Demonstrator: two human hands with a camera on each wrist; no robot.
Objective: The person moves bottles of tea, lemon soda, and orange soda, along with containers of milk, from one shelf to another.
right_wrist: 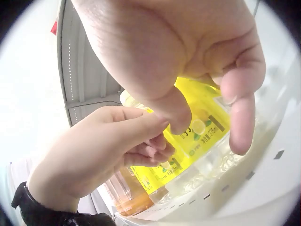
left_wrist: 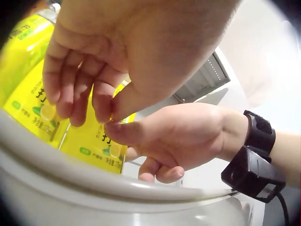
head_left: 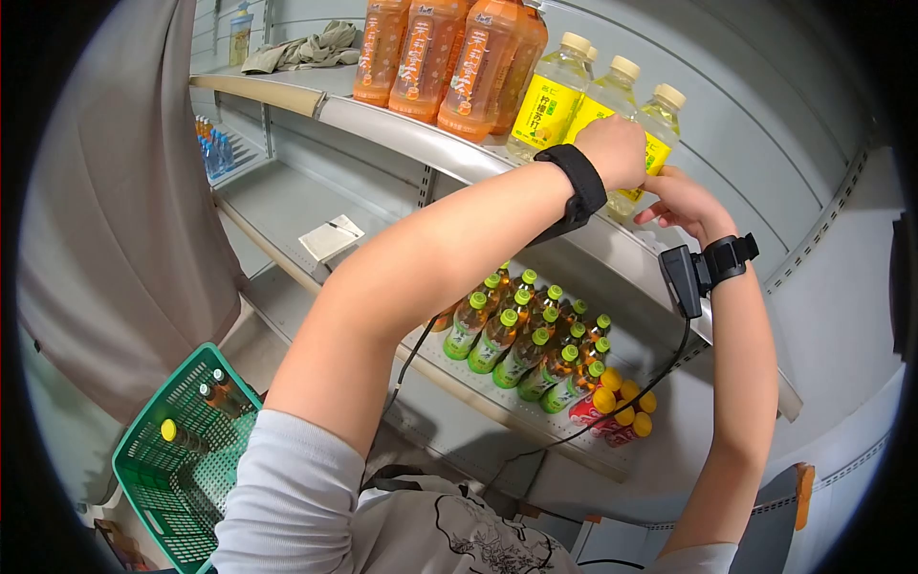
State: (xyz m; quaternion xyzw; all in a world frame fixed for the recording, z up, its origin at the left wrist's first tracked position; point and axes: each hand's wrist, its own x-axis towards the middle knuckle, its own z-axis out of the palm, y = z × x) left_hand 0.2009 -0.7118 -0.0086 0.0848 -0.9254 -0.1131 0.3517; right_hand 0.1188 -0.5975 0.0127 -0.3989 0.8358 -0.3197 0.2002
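Clear lemon soda bottles with yellow labels and cream caps stand at the front of the upper shelf (head_left: pixel 469 165). My left hand (head_left: pixel 612 153) is in front of the middle bottle (head_left: pixel 609 93) and the right-hand bottle (head_left: pixel 662 117). In the left wrist view its fingers (left_wrist: pixel 81 92) bend down over the labels, thumb tip close to the index; I cannot tell whether they pinch anything. My right hand (head_left: pixel 690 203) holds the right-hand bottle's side, thumb (right_wrist: pixel 181 115) across the label and a finger behind its edge. Its other fingers are loose, and the two thumbs meet.
Orange drink bottles (head_left: pixel 411 57) stand left of the soda, with a grey cloth (head_left: pixel 306 48) beyond. Below are green-capped tea bottles (head_left: pixel 521 344) and red cans or bottles with yellow tops (head_left: pixel 626 407). A green basket (head_left: pixel 134 450) stands lower left. Cables (head_left: pixel 660 368) hang from the wrists.
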